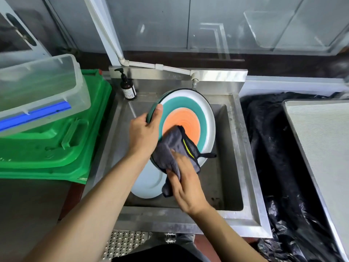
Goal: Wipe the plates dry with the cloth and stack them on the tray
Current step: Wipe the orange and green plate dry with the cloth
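Note:
A round plate (188, 108) with an orange centre, a teal ring and a white rim is held tilted over the steel sink (238, 148). My left hand (144, 133) grips its left rim, thumb on the face. My right hand (186, 188) holds a dark grey cloth (174, 148) with a yellow stripe and presses it on the plate's lower face. A pale blue plate (149, 183) lies in the sink below, partly hidden by my arms and the cloth. A grey metal tray (324, 148) lies at the right.
A brown pump bottle (127, 87) stands at the sink's back left corner. A tap spout (194, 83) sits behind the plate. Green plastic crates (62, 148) with a clear lidded box (43, 89) on top stand at the left. Black plastic sheeting (273, 157) lies under the tray.

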`<state>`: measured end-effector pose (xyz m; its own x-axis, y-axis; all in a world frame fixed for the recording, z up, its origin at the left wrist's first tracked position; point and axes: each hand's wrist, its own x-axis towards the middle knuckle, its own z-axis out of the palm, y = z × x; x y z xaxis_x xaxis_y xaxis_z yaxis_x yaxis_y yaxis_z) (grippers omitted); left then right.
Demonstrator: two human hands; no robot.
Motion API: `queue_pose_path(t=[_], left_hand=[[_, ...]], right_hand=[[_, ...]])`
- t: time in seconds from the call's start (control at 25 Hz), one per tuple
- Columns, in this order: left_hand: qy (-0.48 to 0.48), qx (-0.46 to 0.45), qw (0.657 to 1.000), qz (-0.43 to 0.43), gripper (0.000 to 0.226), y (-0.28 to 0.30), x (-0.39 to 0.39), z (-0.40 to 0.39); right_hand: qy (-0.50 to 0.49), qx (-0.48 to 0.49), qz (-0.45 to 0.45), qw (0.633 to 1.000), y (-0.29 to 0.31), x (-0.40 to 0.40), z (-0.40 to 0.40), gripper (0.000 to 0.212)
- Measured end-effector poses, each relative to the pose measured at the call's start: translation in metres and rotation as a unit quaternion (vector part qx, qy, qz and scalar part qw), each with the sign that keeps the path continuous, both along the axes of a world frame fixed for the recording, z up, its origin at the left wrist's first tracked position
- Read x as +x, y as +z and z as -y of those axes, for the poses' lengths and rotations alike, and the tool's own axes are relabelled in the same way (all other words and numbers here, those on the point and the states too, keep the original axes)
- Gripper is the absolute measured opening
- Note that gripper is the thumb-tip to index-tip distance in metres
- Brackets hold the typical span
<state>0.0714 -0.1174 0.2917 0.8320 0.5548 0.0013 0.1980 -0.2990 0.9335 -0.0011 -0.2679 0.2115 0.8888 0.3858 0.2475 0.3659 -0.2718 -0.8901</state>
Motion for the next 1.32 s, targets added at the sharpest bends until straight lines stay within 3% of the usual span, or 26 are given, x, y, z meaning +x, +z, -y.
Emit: queue_pose_path(t=[0.24, 0.52, 0.68, 0.88, 1.04, 1.12, 1.24, 1.32], left_hand=[[-0.003, 0.044, 0.999, -0.017, 0.061, 0.008, 0.001, -0.005], [-0.041, 0.101, 0.994, 0.002, 0.052, 0.006, -0.005, -0.015], [-0.047, 0.083, 0.995, 0.000, 0.053, 0.009, -0.015, -0.014], [-0.044, 0.033, 0.998, 0.007, 0.059, 0.018, -0.021, -0.002], [-0.050, 0.024, 0.998, 0.003, 0.048, 0.025, -0.021, 0.005], [-0.053, -0.006, 0.998, 0.015, 0.047, 0.025, -0.024, 0.005], [-0.060, 0.053, 0.997, 0.007, 0.053, 0.024, -0.025, 0.005], [-0.063, 0.063, 0.996, 0.009, 0.051, 0.022, -0.021, 0.007]], right_hand=[[-0.051, -0.103, 0.036, 0.993, -0.022, -0.012, 0.020, 0.031], [-0.106, -0.242, 0.088, 0.960, -0.039, 0.033, 0.053, 0.040], [-0.148, -0.149, 0.029, 0.977, -0.027, 0.064, 0.049, 0.050], [-0.151, -0.052, 0.075, 0.984, 0.008, 0.090, 0.016, 0.055], [-0.055, -0.070, 0.162, 0.983, 0.027, 0.072, -0.021, 0.060], [-0.071, -0.092, 0.194, 0.974, 0.027, 0.077, -0.015, 0.063], [-0.181, -0.074, 0.092, 0.976, 0.028, 0.083, -0.011, 0.065], [-0.148, -0.045, 0.084, 0.984, 0.027, 0.074, -0.025, 0.062]])
